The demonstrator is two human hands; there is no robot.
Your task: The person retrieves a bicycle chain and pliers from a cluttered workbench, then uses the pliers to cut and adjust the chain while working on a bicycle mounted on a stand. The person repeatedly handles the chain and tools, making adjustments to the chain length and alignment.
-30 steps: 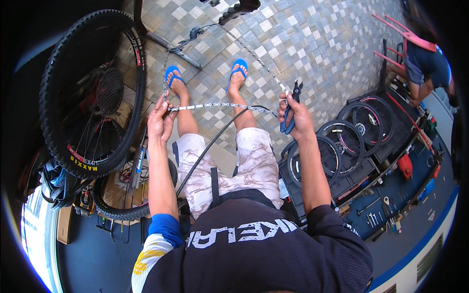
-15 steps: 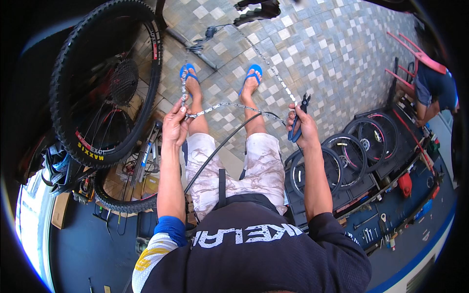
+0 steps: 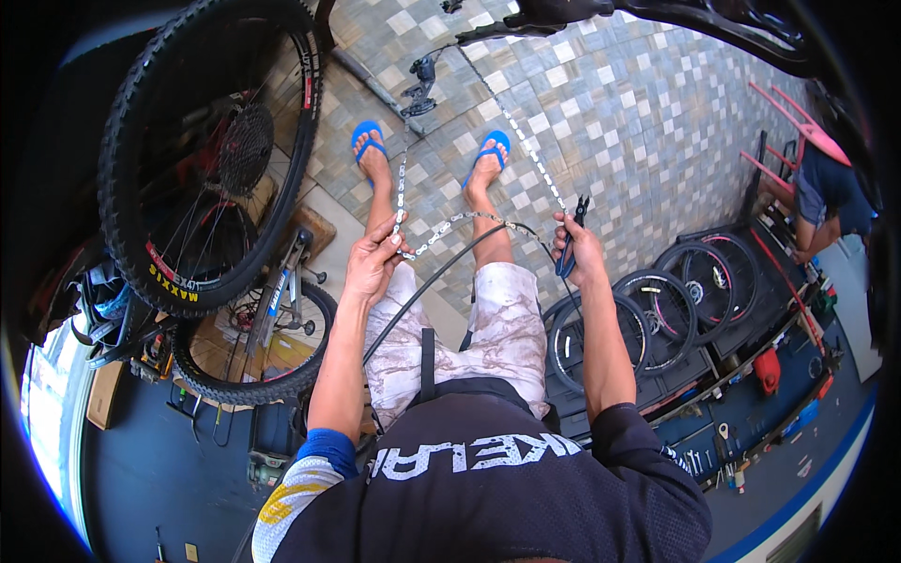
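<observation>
Pinching chain (image 3: 537, 164) w/ L hand (image 3: 374, 263), fingertips together, we clamp R hand (image 3: 582, 251) round blue-handled pliers (image 3: 566, 256); can't tell if it also grips chain's other run. Chain loops up from both hands, bowed betw. them. Risk: loose pinch prob. lets slack twist/drop. Links (image 3: 402, 188) shiny, beaded metal; tyre (image 3: 116, 188) at left knobby black rubber.

Big white block capitals (image 3: 474, 455) across black cloth jersey (image 3: 526, 511), ends lost in folds. Bold yellow capitals (image 3: 175, 287) on sidewall of large black knobby tyre (image 3: 113, 197). Red-and-white decals (image 3: 308, 91) round wheel's black rim, small print unclear. Blue-and-white label (image 3: 278, 290) on slim grey tube, too small to read.
</observation>
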